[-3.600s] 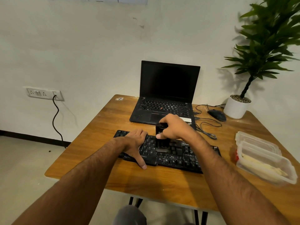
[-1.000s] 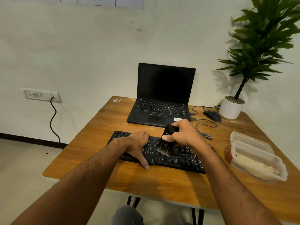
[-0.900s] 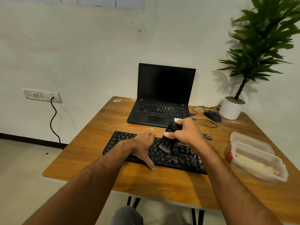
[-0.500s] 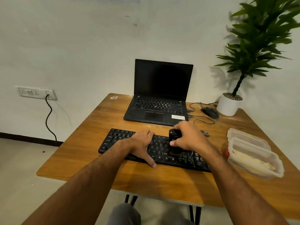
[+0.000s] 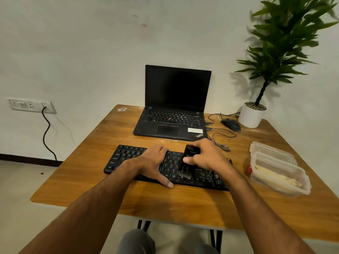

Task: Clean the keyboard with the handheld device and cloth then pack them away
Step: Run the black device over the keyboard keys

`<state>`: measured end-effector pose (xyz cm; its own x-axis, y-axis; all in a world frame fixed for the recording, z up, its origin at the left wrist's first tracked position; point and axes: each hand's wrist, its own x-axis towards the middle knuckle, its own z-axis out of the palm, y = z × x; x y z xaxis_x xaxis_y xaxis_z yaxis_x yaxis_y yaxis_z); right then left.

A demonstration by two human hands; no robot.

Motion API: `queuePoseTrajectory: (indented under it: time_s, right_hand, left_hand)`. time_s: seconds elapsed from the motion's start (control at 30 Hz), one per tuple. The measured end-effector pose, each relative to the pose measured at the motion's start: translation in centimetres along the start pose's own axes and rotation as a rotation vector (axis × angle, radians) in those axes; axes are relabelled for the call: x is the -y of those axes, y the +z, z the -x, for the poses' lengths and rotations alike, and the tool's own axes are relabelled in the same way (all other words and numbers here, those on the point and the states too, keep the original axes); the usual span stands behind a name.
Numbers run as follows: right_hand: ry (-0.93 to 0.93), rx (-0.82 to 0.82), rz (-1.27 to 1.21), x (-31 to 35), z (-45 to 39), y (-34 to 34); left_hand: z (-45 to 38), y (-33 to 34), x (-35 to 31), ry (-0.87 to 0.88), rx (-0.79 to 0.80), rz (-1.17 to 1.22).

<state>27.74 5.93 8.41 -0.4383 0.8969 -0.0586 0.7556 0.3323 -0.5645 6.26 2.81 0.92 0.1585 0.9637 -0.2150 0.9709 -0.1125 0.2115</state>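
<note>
head view
writing: "ThinkPad" on palm rest of laptop (image 5: 174,107), lower right corner; white sticker beside it, text too small to read; keyboard legends blurred
surface: wooden table (image 5: 183,204), worn finish, small sticker at far left corner
room: pale wall, socket strip (image 5: 31,105) at left with black cable hanging to floor; potted plant (image 5: 271,57) in white pot at far right corner
other items: black mouse (image 5: 230,125) with cable right of laptop; clear plastic containers (image 5: 278,171) at right edge, pale contents inside
keyboard (image 5: 128,158): black, lies in front of laptop, near table's front half
left hand (image 5: 153,165): flat, fingers spread on keyboard's middle, thumb over front edge, pressing down, holding nothing
right hand (image 5: 205,156): closed around handheld device
handheld device (image 5: 189,158): black, upright, lower end touching keys right of centre, just beside left hand
cloth: cannot tell where
</note>
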Motion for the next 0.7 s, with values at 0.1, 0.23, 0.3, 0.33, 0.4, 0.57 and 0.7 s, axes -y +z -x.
queuePoseTrajectory:
  time_s: [0.1,0.23,0.3,0.33,0.4,0.57,0.7]
  right_hand:
    - [-0.019,0.012,0.037,0.0,0.4,1.2]
    - [-0.037,0.057,-0.029,-0.2,0.1,0.0]
    - [-0.043,-0.005,-0.093,0.1,0.1,0.3]
    - [-0.049,-0.019,-0.087,0.3,0.1,0.8]
    - [-0.053,0.027,-0.062,0.5,0.3,1.7]
    - [-0.064,0.148,-0.048,0.6,0.0,0.4]
    - [-0.043,0.004,-0.059,0.9,0.0,1.5]
  left_hand:
    - [0.2,0.1,0.2,0.002,-0.008,0.002]
    - [0.1,0.1,0.1,0.008,-0.009,-0.012]
    - [0.1,0.2,0.1,0.013,-0.013,-0.024]
    - [0.1,0.2,0.1,0.015,-0.018,-0.031]
    - [0.1,0.2,0.2,0.015,-0.021,-0.046]
    - [0.0,0.2,0.2,0.024,-0.049,-0.042]
    - [0.0,0.3,0.2,0.015,-0.045,-0.037]
